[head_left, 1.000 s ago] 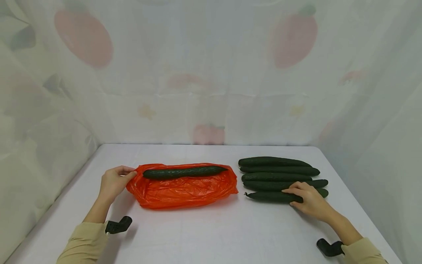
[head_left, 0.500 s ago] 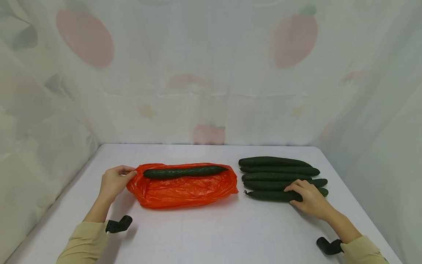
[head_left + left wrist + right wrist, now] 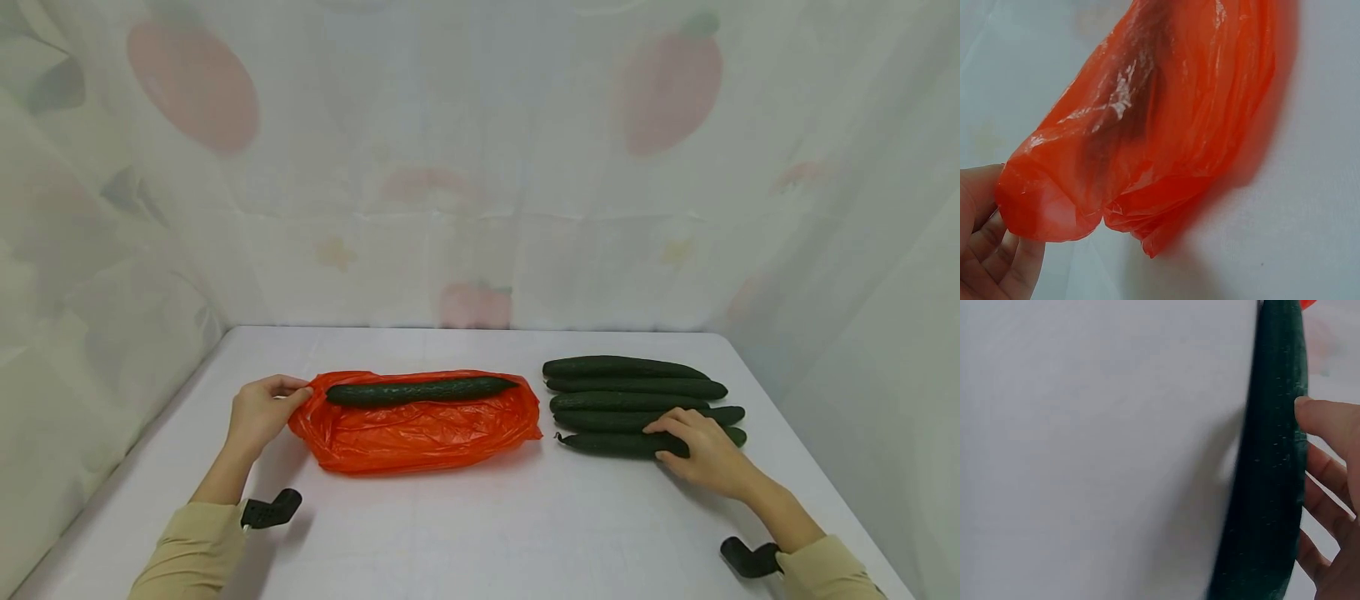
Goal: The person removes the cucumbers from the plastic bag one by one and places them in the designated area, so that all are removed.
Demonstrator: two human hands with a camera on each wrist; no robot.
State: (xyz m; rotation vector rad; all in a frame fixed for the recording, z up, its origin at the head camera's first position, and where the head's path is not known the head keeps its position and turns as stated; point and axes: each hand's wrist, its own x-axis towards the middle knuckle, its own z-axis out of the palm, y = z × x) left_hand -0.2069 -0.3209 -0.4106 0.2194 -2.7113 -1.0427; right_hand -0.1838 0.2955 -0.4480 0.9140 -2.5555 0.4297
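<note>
My left hand (image 3: 258, 414) sits toward the left edge of the desk (image 3: 465, 533), thumb and fingers pinching the left end of the orange bag (image 3: 420, 429). The bag is thin, glossy plastic, crinkled all over and lying flat and long; in the left wrist view the film bunches into a rounded lip against my fingertips (image 3: 1007, 262), and a dark shadow shows through it. One cucumber (image 3: 420, 390) lies along the bag's far side, long, slim and dark green with a finely bumpy skin, its right tip reaching the bag's right end. The desk is smooth and white.

Toward the right edge, four cucumbers (image 3: 626, 392) lie side by side in a row, parallel to the desk's front edge, all the same dark, slender shape. The nearest cucumber (image 3: 607, 444) is closest to the front edge, its thin stem end pointing toward the bag. My right hand (image 3: 701, 454) rests over its right half, fingers curled round it; the right wrist view shows my thumb on its pebbled skin and the fingers wrapped behind.

Compared with a second ago, the right hand has shifted slightly, closing more snugly on that cucumber, which lies where it was on the desk. The left hand, bag and bagged cucumber are unchanged.
</note>
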